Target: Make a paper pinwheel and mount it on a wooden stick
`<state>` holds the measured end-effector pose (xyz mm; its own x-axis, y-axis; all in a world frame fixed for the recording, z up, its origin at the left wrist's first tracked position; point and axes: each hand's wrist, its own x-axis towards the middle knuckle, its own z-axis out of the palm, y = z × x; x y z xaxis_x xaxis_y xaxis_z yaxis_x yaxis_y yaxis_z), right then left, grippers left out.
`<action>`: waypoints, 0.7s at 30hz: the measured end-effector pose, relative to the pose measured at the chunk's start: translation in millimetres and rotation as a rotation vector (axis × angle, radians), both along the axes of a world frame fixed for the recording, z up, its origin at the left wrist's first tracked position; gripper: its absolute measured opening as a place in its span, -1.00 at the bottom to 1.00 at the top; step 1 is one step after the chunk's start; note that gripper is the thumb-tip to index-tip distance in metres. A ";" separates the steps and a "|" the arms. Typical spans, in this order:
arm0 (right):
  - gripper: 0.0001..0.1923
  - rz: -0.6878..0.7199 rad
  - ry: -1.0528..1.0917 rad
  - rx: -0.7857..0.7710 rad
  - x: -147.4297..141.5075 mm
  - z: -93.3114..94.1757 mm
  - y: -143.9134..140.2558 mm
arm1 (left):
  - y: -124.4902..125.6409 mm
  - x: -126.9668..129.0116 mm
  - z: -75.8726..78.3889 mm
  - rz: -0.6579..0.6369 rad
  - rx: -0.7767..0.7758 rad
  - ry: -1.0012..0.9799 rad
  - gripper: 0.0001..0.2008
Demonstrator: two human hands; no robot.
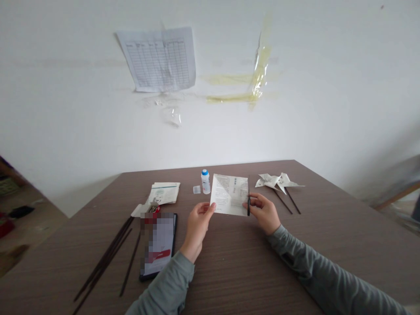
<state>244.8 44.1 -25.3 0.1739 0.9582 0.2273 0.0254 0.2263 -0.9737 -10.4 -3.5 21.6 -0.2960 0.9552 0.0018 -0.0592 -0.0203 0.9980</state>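
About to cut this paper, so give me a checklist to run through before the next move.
1. Left hand grips the printed paper square at its lower left corner: ok.
2. Right hand holds the scissors at the paper's right edge: ok.
3. Blades open or closed: cannot tell, seen edge-on.
4. Paper held up off the table: ok.
5. Left fingers away from the blades: ok, they are at the opposite side.
6. Glue bottle upright behind the paper, apart from it: ok.
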 end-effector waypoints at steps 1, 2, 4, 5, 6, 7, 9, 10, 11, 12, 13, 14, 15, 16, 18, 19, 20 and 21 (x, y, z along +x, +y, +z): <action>-0.27 0.005 0.028 -0.008 -1.9 -0.4 -0.2 | -1.2 1.4 0.1 -0.035 -0.021 -0.016 -0.45; -0.25 0.011 0.047 -0.014 -4.1 -1.2 -0.9 | -2.2 2.8 0.2 -0.075 -0.035 -0.030 -0.43; -0.24 0.025 0.069 -0.019 -9.3 -3.6 -3.2 | -3.8 5.7 0.1 -0.133 -0.037 -0.059 -0.45; -0.25 0.034 0.077 -0.022 -11.9 -5.0 -4.7 | -4.2 6.8 0.0 -0.143 -0.030 -0.076 -0.46; -0.27 0.045 0.084 -0.025 -14.3 -6.5 -6.2 | -4.3 7.5 -0.1 -0.139 -0.021 -0.091 -0.49; -0.27 0.056 0.091 -0.028 -16.4 -7.8 -7.6 | -4.2 7.9 -0.2 -0.127 -0.013 -0.102 -0.51; -0.27 0.072 0.103 -0.030 -19.3 -9.8 -9.5 | -3.3 7.3 -0.2 -0.095 0.002 -0.112 -0.55; -0.26 0.074 0.106 -0.029 -19.9 -10.3 -10.0 | -2.7 6.5 0.0 -0.082 0.004 -0.110 -0.56; -0.26 0.072 0.108 -0.027 -20.0 -10.5 -10.1 | -1.9 5.5 0.2 -0.073 0.003 -0.106 -0.58; -0.25 0.068 0.109 -0.026 -19.6 -10.3 -9.9 | -1.1 4.4 0.4 -0.070 0.000 -0.101 -0.59; -0.24 0.064 0.108 -0.027 -19.0 -10.0 -9.6 | -0.4 3.3 0.6 -0.071 -0.003 -0.097 -0.60; -0.24 0.063 0.108 -0.031 -18.3 -9.6 -9.2 | 0.3 2.3 0.8 -0.073 -0.007 -0.094 -0.60; -0.23 0.064 0.108 -0.039 -17.7 -9.1 -8.9 | 0.9 1.5 0.8 -0.075 -0.010 -0.091 -0.60; -0.23 0.069 0.111 -0.048 -17.3 -8.7 -8.7 | 1.3 0.8 0.8 -0.077 -0.010 -0.088 -0.59; -0.22 0.077 0.125 -0.061 -17.6 -8.3 -8.6 | 1.6 0.1 0.4 -0.081 -0.010 -0.084 -0.56; -0.22 0.080 0.136 -0.062 -18.2 -8.4 -8.7 | 1.6 0.1 0.0 -0.085 -0.009 -0.087 -0.55; -0.22 0.080 0.149 -0.061 -19.0 -8.6 -8.9 | 1.4 0.4 -0.4 -0.093 -0.010 -0.094 -0.53; -0.22 0.077 0.162 -0.058 -19.9 -9.0 -8.9 | 1.1 1.0 -1.0 -0.105 -0.016 -0.103 -0.52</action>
<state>224.9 35.2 -34.4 0.1289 0.9808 0.1463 -0.1480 0.1650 -0.9751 -9.3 -2.4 20.6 -0.1925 0.9805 -0.0390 -0.1625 0.0073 0.9867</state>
